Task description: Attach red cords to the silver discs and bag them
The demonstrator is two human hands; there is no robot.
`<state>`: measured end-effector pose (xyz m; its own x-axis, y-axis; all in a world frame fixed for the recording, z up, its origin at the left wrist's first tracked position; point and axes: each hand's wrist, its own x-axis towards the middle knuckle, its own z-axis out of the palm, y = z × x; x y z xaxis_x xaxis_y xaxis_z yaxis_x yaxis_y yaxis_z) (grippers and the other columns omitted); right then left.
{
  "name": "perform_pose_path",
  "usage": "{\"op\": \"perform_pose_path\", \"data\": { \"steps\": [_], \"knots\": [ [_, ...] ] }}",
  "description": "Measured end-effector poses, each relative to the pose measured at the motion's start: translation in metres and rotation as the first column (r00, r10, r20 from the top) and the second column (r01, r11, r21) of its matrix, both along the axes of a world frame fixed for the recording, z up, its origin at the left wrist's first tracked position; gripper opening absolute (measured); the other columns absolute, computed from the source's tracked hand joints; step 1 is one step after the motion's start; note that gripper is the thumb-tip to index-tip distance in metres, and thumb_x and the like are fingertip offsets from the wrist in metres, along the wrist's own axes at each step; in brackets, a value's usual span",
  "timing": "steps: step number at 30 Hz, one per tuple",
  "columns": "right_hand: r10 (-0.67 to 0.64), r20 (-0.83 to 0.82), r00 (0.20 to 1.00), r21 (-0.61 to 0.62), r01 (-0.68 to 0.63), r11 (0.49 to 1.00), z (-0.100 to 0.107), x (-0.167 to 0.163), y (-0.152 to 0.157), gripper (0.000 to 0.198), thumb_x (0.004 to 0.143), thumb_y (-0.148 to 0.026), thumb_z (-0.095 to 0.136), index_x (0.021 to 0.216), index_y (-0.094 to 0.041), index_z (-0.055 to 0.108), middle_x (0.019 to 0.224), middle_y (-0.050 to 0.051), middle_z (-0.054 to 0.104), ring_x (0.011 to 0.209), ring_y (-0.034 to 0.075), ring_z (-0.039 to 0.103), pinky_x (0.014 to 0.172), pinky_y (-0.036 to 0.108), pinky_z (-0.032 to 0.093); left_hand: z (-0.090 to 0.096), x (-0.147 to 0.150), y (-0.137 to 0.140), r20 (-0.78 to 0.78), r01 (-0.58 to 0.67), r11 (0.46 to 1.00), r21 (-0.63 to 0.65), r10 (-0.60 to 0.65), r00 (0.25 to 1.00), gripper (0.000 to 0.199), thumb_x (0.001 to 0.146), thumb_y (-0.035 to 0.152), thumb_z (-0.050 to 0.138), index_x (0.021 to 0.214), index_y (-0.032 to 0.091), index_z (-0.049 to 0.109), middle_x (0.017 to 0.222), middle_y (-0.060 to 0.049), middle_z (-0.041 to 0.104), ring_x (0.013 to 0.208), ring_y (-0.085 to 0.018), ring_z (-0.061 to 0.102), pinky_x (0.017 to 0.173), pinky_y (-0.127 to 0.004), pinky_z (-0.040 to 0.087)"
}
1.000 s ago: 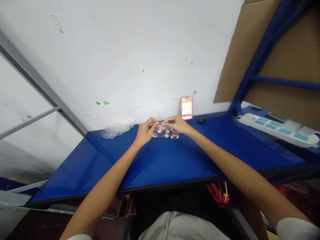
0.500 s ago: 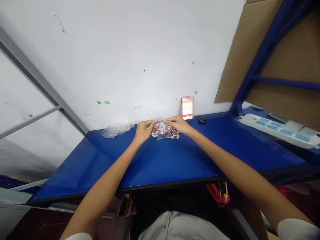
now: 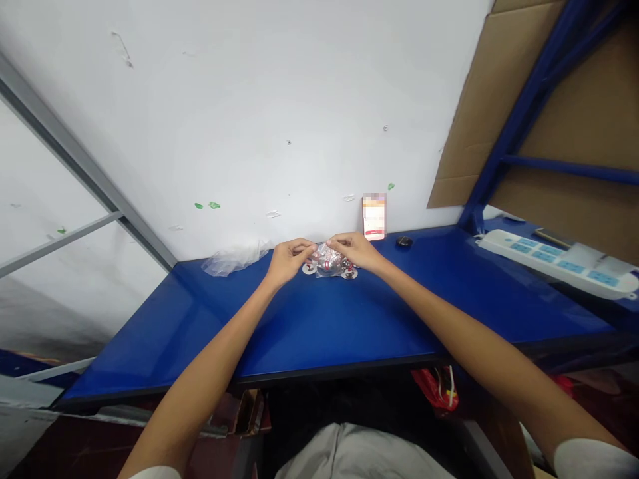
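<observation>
The person's left hand (image 3: pixel 289 260) and right hand (image 3: pixel 355 252) meet near the back of the blue counter (image 3: pixel 319 319), each grip pinching the upper edge of a small clear bag (image 3: pixel 329 263) between thumb and fingers. The bag, showing shiny silver and red contents, is in front of the fingertips, with round pieces (image 3: pixel 350 273) beside it. Crumpled clear plastic (image 3: pixel 234 259) lies left; a lit phone (image 3: pixel 375 219) leans against the wall (image 3: pixel 239 120) behind the right hand.
</observation>
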<state>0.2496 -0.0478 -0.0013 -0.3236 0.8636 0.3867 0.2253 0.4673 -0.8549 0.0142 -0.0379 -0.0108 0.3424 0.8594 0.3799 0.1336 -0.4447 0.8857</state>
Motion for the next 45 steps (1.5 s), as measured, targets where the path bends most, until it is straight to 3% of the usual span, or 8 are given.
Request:
{"op": "perform_pose_path", "data": {
  "steps": [8, 16, 24, 29, 34, 38, 41, 45],
  "knots": [
    [0.056, -0.037, 0.998, 0.023, -0.055, 0.998, -0.007, 0.003, 0.006, 0.033, 0.085, -0.046, 0.083, 0.104, -0.02, 0.084, 0.101, 0.008, 0.084, 0.094, 0.024, 0.078, 0.088, 0.036, 0.061, -0.003, -0.002, 0.002, 0.007, -0.034, 0.997, 0.075, 0.034, 0.999, 0.042, 0.09, 0.056, 0.08, 0.102, 0.015, 0.08, 0.09, -0.01, 0.082, 0.083, -0.025, 0.079, 0.077, -0.037, 0.068],
    [0.06, -0.123, 0.991, -0.039, -0.065, 0.997, -0.001, 0.002, 0.0, 0.03, 0.085, -0.042, 0.081, 0.108, -0.022, 0.084, 0.101, 0.008, 0.083, 0.088, 0.023, 0.075, 0.07, 0.033, 0.062, 0.003, -0.002, -0.006, -0.018, 0.011, 0.994, 0.112, -0.009, 1.0, 0.037, 0.093, 0.048, 0.079, 0.115, 0.018, 0.075, 0.097, -0.008, 0.081, 0.086, -0.022, 0.078, 0.08, -0.035, 0.065],
    [0.11, -0.231, 0.967, -0.071, -0.129, 0.989, 0.007, 0.008, -0.002, 0.024, 0.08, -0.042, 0.083, 0.095, -0.023, 0.087, 0.094, 0.006, 0.082, 0.085, 0.022, 0.072, 0.072, 0.033, 0.062, 0.014, -0.002, -0.01, 0.047, 0.049, 0.991, 0.127, -0.056, 0.997, 0.028, 0.094, 0.044, 0.074, 0.097, 0.017, 0.079, 0.095, -0.008, 0.078, 0.081, -0.02, 0.073, 0.074, -0.034, 0.064],
    [0.144, -0.223, 0.964, -0.051, -0.159, 0.986, 0.005, 0.009, 0.0, 0.02, 0.08, -0.039, 0.081, 0.09, -0.023, 0.087, 0.089, 0.005, 0.08, 0.083, 0.021, 0.072, 0.073, 0.034, 0.062, 0.015, -0.007, -0.009, 0.037, 0.133, 0.983, 0.127, -0.138, 0.99, 0.026, 0.093, 0.041, 0.073, 0.101, 0.017, 0.083, 0.098, -0.009, 0.081, 0.08, -0.021, 0.074, 0.079, -0.037, 0.063],
    [0.206, -0.199, 0.958, -0.041, -0.218, 0.975, 0.005, 0.013, 0.001, 0.029, 0.085, -0.043, 0.073, 0.099, -0.022, 0.085, 0.103, 0.007, 0.081, 0.088, 0.023, 0.073, 0.079, 0.036, 0.062, 0.008, -0.001, -0.005, 0.014, -0.014, 0.996, 0.093, 0.012, 1.0, 0.033, 0.089, 0.048, 0.08, 0.099, 0.016, 0.081, 0.092, -0.009, 0.081, 0.083, -0.022, 0.075, 0.073, -0.033, 0.061],
    [0.117, -0.147, 0.982, -0.029, -0.123, 0.992, 0.0, 0.009, 0.003, 0.036, 0.087, -0.054, 0.077, 0.091, -0.019, 0.079, 0.097, 0.008, 0.079, 0.087, 0.023, 0.072, 0.079, 0.036, 0.06, -0.002, 0.003, -0.001, 0.036, -0.022, 0.995, 0.093, 0.019, 0.999, 0.042, 0.085, 0.044, 0.086, 0.114, 0.017, 0.073, 0.1, -0.01, 0.082, 0.088, -0.023, 0.077, 0.076, -0.032, 0.06],
    [0.035, -0.092, 0.995, 0.029, -0.032, 0.999, -0.007, 0.003, 0.006, 0.038, 0.081, -0.051, 0.086, 0.099, -0.02, 0.073, 0.087, 0.004, 0.076, 0.082, 0.02, 0.071, 0.084, 0.036, 0.059, -0.005, 0.003, 0.001, 0.033, -0.028, 0.996, 0.084, 0.025, 0.999, 0.043, 0.085, 0.042, 0.086, 0.117, 0.018, 0.069, 0.099, -0.009, 0.083, 0.085, -0.022, 0.077, 0.076, -0.031, 0.059],
    [0.023, -0.031, 0.999, 0.066, -0.021, 0.998, -0.012, 0.0, 0.009, 0.034, 0.086, -0.048, 0.083, 0.102, -0.02, 0.073, 0.087, 0.003, 0.076, 0.083, 0.02, 0.071, 0.09, 0.039, 0.058, -0.002, 0.002, -0.001, -0.037, -0.03, 0.994, 0.105, 0.034, 0.999, 0.039, 0.086, 0.04, 0.084, 0.115, 0.018, 0.071, 0.102, -0.009, 0.082, 0.09, -0.022, 0.077, 0.075, -0.029, 0.058]
  ]
}}
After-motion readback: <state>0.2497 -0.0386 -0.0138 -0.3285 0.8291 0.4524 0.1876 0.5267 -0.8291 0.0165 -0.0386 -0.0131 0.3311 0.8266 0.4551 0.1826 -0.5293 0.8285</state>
